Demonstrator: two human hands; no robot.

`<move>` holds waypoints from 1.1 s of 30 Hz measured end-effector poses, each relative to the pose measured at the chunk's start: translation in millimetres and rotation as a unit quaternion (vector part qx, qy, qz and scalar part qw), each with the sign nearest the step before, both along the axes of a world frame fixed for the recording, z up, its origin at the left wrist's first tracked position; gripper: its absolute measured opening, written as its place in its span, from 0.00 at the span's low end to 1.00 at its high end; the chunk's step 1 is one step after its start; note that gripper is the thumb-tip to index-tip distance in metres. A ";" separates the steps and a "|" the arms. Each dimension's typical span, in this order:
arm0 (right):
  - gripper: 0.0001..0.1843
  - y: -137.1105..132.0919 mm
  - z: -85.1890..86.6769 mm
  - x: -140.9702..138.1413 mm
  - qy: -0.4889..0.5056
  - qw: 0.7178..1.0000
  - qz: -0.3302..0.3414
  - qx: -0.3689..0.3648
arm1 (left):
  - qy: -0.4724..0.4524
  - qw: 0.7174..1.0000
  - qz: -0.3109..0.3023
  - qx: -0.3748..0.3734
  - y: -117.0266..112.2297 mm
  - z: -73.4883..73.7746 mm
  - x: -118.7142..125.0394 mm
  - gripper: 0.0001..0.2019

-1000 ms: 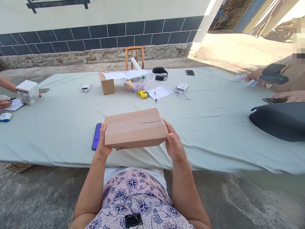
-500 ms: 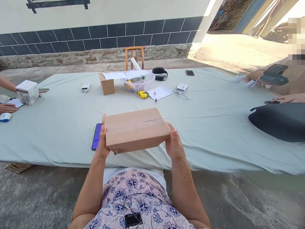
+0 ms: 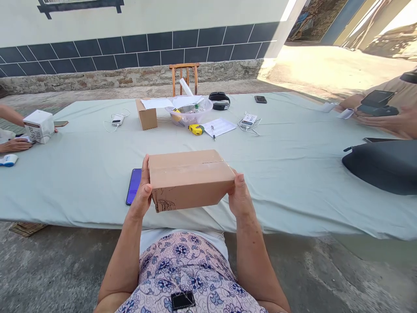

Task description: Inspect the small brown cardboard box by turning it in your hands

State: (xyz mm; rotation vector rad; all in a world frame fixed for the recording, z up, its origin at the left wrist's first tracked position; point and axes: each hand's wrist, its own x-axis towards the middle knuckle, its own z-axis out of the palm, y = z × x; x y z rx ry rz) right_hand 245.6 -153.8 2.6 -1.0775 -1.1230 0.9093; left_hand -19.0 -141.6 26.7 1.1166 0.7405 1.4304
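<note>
I hold a flat brown cardboard box (image 3: 190,178) sealed with tape above the near edge of the table (image 3: 286,174). My left hand (image 3: 142,191) grips its left end, thumb on the top. My right hand (image 3: 240,195) grips its right end. The box is tipped so that its near side face shows. A purple phone (image 3: 134,186) lies on the cloth just left of my left hand.
At mid-table stand a small cardboard box (image 3: 146,115), a clear bowl (image 3: 189,112), a yellow tape measure (image 3: 196,129), papers and a pen. A dark bag (image 3: 382,165) lies at the right. Other people's hands are at both table ends. A white box (image 3: 39,125) stands at the left.
I have tilted the box, its top turning away from me so the near side face shows more. Both hands kept their grip on its ends.
</note>
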 end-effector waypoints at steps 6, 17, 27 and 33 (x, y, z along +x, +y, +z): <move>0.46 -0.6 -3.4 3.0 0.008 1.000 -0.004 -0.004 | 0.030 0.999 0.005 0.025 -0.3 -4.4 -1.7 0.52; 0.51 -3.7 1.5 -1.5 -0.009 1.000 0.006 -0.029 | 0.047 0.997 0.005 0.066 11.8 -10.1 -11.0 0.40; 0.42 -6.0 7.4 -2.5 -0.054 0.997 0.051 -0.009 | -0.140 0.982 0.088 -0.089 16.3 -7.2 -1.6 0.32; 0.36 -7.9 3.1 -1.1 -0.071 0.995 0.068 0.015 | -0.202 0.959 0.153 -0.125 22.7 -7.4 -2.8 0.31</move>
